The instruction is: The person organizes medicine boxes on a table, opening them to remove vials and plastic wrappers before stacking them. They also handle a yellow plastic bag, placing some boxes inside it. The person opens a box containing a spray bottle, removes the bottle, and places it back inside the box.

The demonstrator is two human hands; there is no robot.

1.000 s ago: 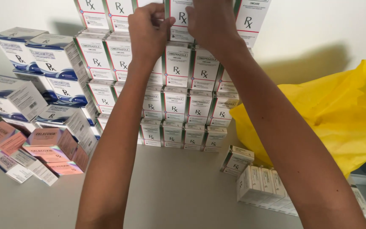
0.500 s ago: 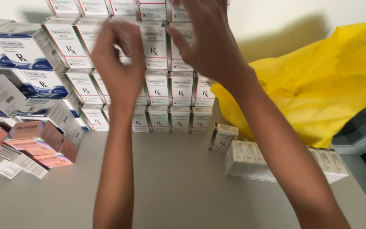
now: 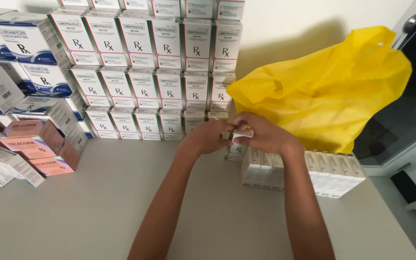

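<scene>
Both hands (image 3: 237, 135) on small box (image 3: 240, 135)

Pale grey table (image 3: 97, 216), matte top, set against a white wall. On it we count: a stacked wall of white medicine boxes (image 3: 145, 72) at the back; blue-and-white cartons (image 3: 20, 53) piled at the left; pink boxes (image 3: 30, 144) lying flat before those; a row of small white boxes (image 3: 309, 168) on edge at the right; a yellow plastic bag (image 3: 323, 91) behind that row.
</scene>
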